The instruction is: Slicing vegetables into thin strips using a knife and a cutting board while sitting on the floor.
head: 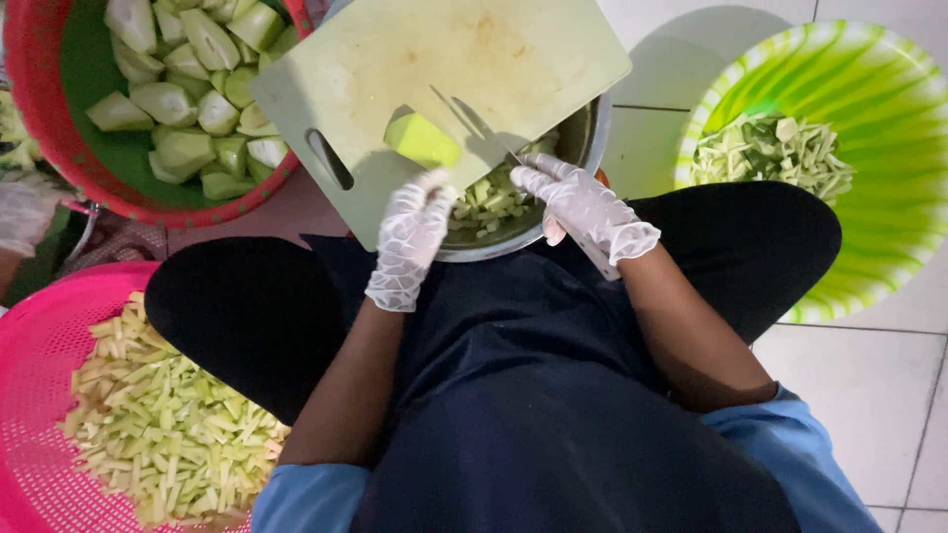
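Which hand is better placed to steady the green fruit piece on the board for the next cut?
Probably the left hand: its fingers almost touch the fruit piece on the board. The right hand already holds the knife.

We count two gloved hands [410, 237], one knife [474, 123], one cutting board [415, 59], one green chunk [422, 139] on it, one metal bowl [583, 138], and three plastic basins [30, 89].
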